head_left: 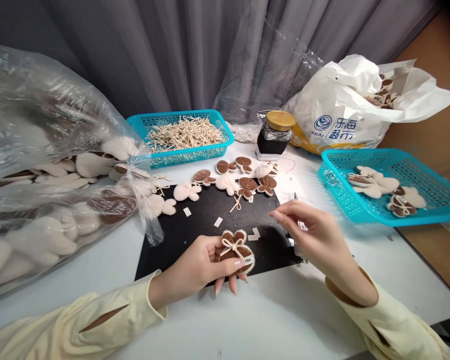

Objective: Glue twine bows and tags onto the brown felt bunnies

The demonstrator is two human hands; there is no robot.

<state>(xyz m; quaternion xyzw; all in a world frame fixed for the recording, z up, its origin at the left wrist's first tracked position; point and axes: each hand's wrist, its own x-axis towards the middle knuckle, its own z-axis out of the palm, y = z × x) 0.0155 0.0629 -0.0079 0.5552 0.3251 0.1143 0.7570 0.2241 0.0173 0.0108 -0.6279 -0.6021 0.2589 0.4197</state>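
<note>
My left hand [202,267] is closed on a brown plush bunny-shaped piece [235,249] with a cream bow and a small white label, held over the front of a black mat [194,225]. My right hand [315,235] hovers just right of it, fingers curled round a thin metal tool [299,225] that I cannot make out clearly. Small white paper scraps [218,221] lie on the mat. More brown and cream plush pieces [247,186] sit along the mat's far edge.
A big clear bag of plush pieces [48,190] fills the left. A teal basket of cream bows [183,135] stands at the back, a dark jar with a gold lid [275,134] beside it. Right: a teal basket with finished pieces [390,192] and a white shopping bag [345,112].
</note>
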